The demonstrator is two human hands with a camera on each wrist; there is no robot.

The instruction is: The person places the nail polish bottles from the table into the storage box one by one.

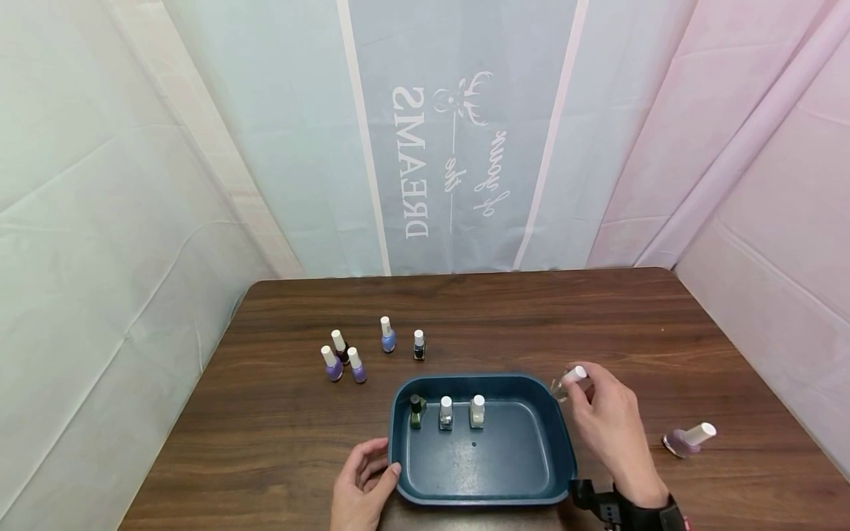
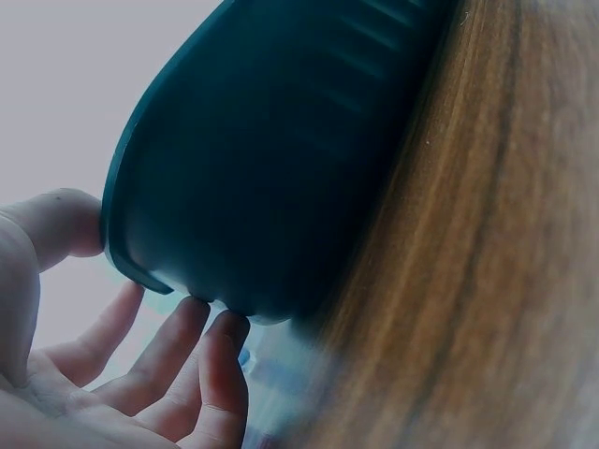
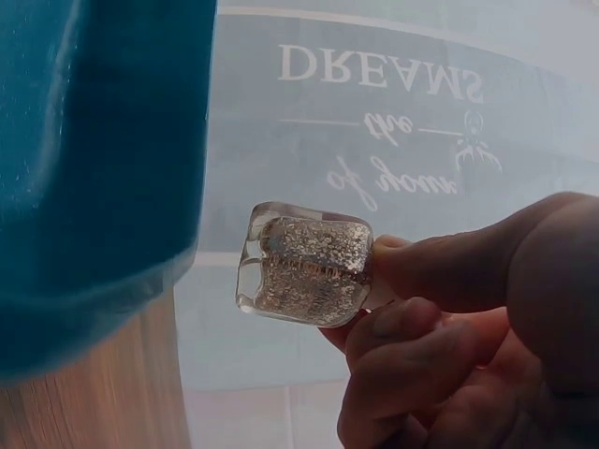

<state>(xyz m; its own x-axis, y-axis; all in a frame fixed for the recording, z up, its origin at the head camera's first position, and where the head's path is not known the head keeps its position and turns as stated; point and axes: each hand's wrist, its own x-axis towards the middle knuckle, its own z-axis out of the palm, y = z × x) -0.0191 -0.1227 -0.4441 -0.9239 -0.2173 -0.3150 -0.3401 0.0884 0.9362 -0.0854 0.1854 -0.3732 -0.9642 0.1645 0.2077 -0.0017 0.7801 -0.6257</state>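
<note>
A dark blue tray (image 1: pixel 491 490) lies on the table with a dark green nail polish bottle (image 1: pixel 416 411), a clear one (image 1: pixel 446 414) and a whitish one (image 1: pixel 477 412) standing along its left and middle part. My left hand (image 1: pixel 367 479) grips the tray's left front corner, thumb at the rim and fingertips against the outer wall (image 2: pixel 215 206). Over the tray's right rim, my right hand (image 1: pixel 607 417) pinches a glitter nail polish bottle (image 3: pixel 314 267) by its white cap (image 1: pixel 575 374). The glass end points toward the tray, tilted and raised off the table.
Behind the tray's left side stand several nail polish bottles: purple ones (image 1: pixel 333 369), a dark one (image 1: pixel 341 354), a blue one (image 1: pixel 388 341) and a black one (image 1: pixel 419 346). A mauve bottle (image 1: pixel 680 442) leans at the right. Printed cloth (image 1: pixel 451 147) hangs behind the wooden table (image 1: pixel 299 457).
</note>
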